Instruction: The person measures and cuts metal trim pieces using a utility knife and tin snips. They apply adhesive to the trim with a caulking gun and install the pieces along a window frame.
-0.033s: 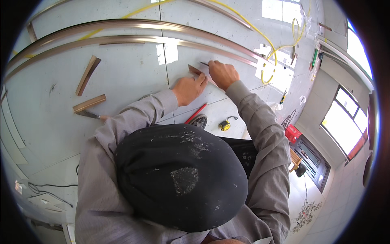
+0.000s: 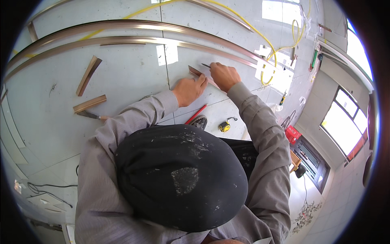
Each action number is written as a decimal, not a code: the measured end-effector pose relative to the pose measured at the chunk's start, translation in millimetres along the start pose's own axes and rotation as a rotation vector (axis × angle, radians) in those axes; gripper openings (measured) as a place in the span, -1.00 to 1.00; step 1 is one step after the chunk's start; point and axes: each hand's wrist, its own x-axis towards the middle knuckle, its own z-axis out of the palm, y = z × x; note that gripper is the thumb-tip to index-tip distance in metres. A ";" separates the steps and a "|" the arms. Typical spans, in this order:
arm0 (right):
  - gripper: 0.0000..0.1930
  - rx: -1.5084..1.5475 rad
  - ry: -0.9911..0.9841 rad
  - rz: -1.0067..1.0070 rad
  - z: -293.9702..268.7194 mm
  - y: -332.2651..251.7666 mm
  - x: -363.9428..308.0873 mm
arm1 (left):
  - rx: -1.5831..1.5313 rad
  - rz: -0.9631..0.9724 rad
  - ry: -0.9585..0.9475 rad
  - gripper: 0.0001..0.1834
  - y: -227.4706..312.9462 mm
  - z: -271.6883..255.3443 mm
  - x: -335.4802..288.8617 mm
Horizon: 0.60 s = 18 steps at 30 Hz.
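Observation:
My left hand (image 2: 189,90) is closed over a short bronze-coloured strip (image 2: 195,71) on the pale tiled floor, its fingertips near the strip's middle. The strip's pointed far end sticks out past the fingers, and part of it runs on toward my right hand (image 2: 226,76). That hand is closed round a thin, dark, pointed tool (image 2: 206,65). Only the tip shows, just above the floor beyond the strip, so its exact kind cannot be told. Between my arms lie a red rod (image 2: 196,114), beside a shoe, and a yellow-and-black tape measure (image 2: 224,127).
Long bronze trim lengths (image 2: 122,25) cross the floor ahead. Two short offcuts (image 2: 88,76) lie to the left, near a flat-bladed tool (image 2: 87,114). A yellow hose (image 2: 266,38) loops at the right. A red box (image 2: 292,134) stands farther right.
My right hand has shifted very slightly to the right and down, and the tool tip has moved with it. My left hand stays on the strip.

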 end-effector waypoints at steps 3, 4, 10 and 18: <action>-0.85 0.150 -0.003 -0.023 -5.2 6.3 -15.7 | 0.026 0.011 0.003 -0.43 1.2 -2.9 -1.7; -0.85 0.184 -0.026 -0.002 -7.9 5.5 -19.4 | 0.036 0.015 -0.020 -0.43 1.6 -2.4 -1.8; -0.85 0.096 -0.022 -0.068 -23.4 -23.3 -14.2 | 0.040 -0.004 0.041 -0.54 3.8 8.8 -3.3; -0.88 -0.047 -0.137 -0.109 -23.9 -38.2 3.6 | -0.218 -0.131 0.115 -0.69 5.1 18.4 -3.9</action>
